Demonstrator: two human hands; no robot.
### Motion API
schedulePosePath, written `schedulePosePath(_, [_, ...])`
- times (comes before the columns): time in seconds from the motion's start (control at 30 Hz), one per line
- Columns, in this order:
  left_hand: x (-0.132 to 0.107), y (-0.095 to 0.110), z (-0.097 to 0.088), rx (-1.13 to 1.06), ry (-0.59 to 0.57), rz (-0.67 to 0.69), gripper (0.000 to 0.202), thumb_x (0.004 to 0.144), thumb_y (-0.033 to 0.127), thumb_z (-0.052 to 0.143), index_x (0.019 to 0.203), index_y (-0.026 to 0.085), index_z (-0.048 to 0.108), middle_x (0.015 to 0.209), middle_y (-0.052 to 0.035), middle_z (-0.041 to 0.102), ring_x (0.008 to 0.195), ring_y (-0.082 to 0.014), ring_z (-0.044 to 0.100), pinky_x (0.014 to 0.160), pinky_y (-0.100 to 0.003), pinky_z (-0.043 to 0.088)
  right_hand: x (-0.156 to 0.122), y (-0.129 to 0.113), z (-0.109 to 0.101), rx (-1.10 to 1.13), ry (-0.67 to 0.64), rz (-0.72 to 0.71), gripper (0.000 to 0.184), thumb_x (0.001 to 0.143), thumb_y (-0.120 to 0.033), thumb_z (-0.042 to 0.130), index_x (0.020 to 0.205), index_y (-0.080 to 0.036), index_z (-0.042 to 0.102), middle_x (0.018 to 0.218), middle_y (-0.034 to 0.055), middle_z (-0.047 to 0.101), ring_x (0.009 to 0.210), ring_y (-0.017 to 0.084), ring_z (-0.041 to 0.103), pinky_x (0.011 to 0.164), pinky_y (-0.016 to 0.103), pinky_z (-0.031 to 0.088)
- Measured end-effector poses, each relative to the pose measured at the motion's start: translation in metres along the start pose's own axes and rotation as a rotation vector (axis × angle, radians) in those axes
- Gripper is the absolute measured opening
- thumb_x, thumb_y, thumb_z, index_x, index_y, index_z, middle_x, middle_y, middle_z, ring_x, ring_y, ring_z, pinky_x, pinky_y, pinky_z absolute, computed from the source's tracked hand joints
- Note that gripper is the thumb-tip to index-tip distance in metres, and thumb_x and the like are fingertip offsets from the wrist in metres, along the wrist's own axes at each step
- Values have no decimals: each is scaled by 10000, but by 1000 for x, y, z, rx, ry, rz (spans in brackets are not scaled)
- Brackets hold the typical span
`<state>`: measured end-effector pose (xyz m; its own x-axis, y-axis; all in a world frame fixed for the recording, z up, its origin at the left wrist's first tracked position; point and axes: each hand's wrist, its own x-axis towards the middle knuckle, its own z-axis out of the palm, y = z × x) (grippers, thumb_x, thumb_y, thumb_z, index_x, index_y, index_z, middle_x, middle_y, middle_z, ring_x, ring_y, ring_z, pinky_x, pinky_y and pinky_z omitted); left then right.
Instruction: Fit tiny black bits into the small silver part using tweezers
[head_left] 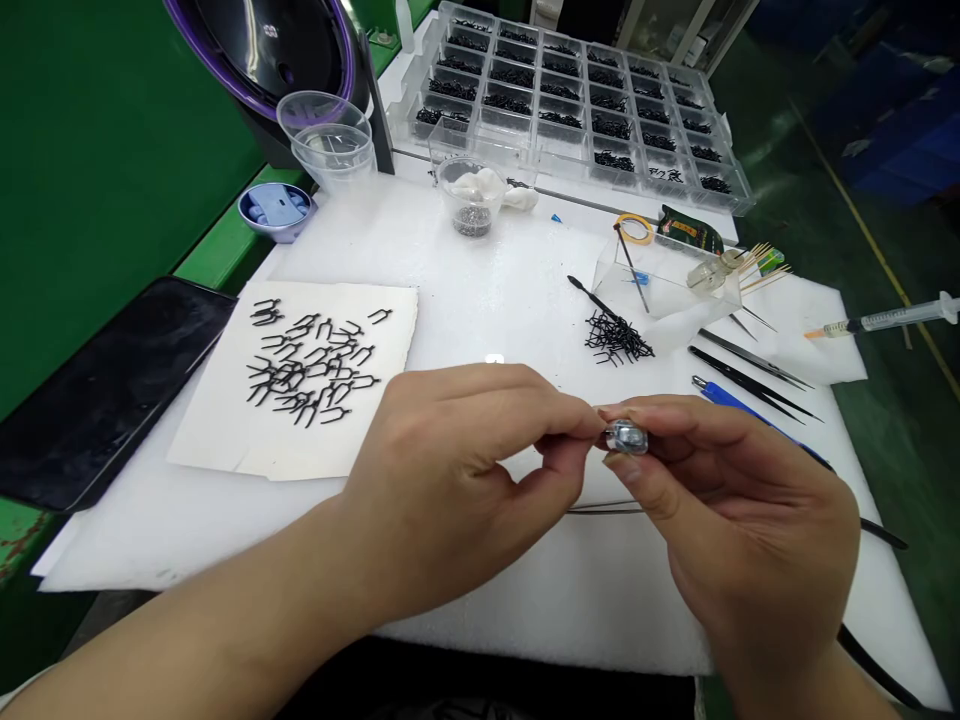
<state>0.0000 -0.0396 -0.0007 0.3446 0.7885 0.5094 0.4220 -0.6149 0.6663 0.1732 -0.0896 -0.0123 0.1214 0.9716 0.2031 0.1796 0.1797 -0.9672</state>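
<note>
Above the front of the table, my right hand [750,510] pinches a small shiny silvery rounded piece [628,437] between thumb and forefinger. My left hand [480,460] meets it from the left, its thumb and forefinger closed at the piece's left end. Whatever lies between those left fingertips is too small and covered to name. Left of my hands, many small black forked parts [300,370] lie spread on a white paper sheet [217,420]. Beyond my right hand is a heap of similar thin black parts [619,338].
A compartment box [517,120] of black parts spans the back, near clear cups [330,140] and a cup of dark grains [472,215]. Tweezers [750,380], a blue-handled tool [720,395] and a syringe [892,318] sit right. A dark tablet-like slab [105,390] lies left.
</note>
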Motion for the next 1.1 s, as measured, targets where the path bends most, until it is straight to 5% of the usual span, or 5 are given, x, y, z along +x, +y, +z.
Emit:
schedulePosePath(0.2, [1,0,-4,20,-14,62,97,810,109,716,821,203,738,744,54,767,603,-40,684,624,-93,555,-1,3,-3,-29,-27,-58,404,783,-11,749,1069,-297,749,1078,-48,765,966,128,730,879,224,627])
schedulePosePath(0.57, [-3,6,-10,43,-46,10,195,822,123,703,862,301,770,808,33,785,671,-120,731,639,-189,614,-2,2,-5,-125,-28,-116,460,753,-9,771,1081,-331,741,1054,-55,776,957,157,731,828,289,633])
schedulePosePath(0.8, [-2,-5,-7,73,-50,166,181,814,99,706,934,235,718,822,32,772,693,-59,708,649,-113,574,1,4,-5,-74,-49,-135,420,770,-19,761,1079,-303,740,1023,-37,776,939,161,725,836,317,621])
schedulePosePath(1.1, [-4,-4,-9,87,-100,178,235,817,81,698,990,241,695,846,20,769,749,-69,715,697,-125,573,3,3,-6,-55,-75,-136,397,785,-22,751,1070,-297,745,1014,-31,778,925,157,727,839,305,607])
